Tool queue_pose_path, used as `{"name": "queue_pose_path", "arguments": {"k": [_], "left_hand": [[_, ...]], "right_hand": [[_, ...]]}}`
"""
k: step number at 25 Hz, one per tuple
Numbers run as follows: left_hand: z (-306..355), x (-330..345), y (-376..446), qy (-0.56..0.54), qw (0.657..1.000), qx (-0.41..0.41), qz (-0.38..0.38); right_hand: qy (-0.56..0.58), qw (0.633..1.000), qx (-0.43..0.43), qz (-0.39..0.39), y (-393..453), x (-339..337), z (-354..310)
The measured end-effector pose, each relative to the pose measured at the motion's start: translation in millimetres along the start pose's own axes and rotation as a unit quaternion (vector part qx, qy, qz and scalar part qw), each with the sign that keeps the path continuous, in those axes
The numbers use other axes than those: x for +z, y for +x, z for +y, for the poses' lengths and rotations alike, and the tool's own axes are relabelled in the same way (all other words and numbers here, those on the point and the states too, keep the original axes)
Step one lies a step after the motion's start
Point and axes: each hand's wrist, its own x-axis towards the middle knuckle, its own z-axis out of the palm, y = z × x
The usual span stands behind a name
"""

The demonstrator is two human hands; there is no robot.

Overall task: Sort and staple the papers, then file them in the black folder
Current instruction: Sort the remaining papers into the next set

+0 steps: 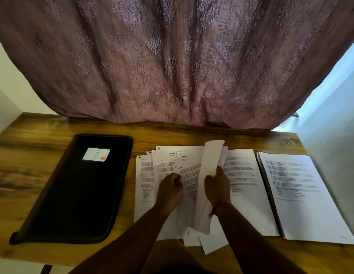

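Note:
A closed black folder (pixel 77 186) with a white label lies on the left of the wooden desk. A loose spread of printed papers (pixel 241 175) covers the middle. My left hand (pixel 169 189) rests on the spread with fingers curled, pinching the edge of a sheet. My right hand (pixel 217 184) grips a sheet (pixel 208 165) lifted upright and edge-on to me. A neater stack of papers (pixel 302 194) lies at the right. No stapler is in view.
The wooden desk (pixel 33 155) has a patterned mauve curtain (pixel 172 56) hanging behind it, down to the back edge. White walls close in at left and right. Some sheets (pixel 207 244) overhang the front edge.

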Motion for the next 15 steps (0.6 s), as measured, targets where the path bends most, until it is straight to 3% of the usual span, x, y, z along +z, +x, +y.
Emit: {"name": "queue_pose_path", "arguments": {"k": [3,9,13,15], "left_hand": [[-1.1,6.4,2.5,0.052,0.998,0.018,0.01],[4.3,7.8,5.2,0.012,0.998,-0.01,0.068],[6.2,7.5,-1.2,0.038,0.997,0.051,0.051],[3.6,7.9,-0.6,0.068,0.99,0.09,0.079]], "right_hand": [[-0.006,1.0,0.002,0.0,-0.4,-0.1,5.6],[-0.02,1.0,-0.009,-0.008,0.4,0.8,8.4],[-0.029,0.999,-0.011,-0.011,1.1,4.7,11.1],[-0.029,0.999,-0.006,-0.015,2.0,6.7,11.6]]}}
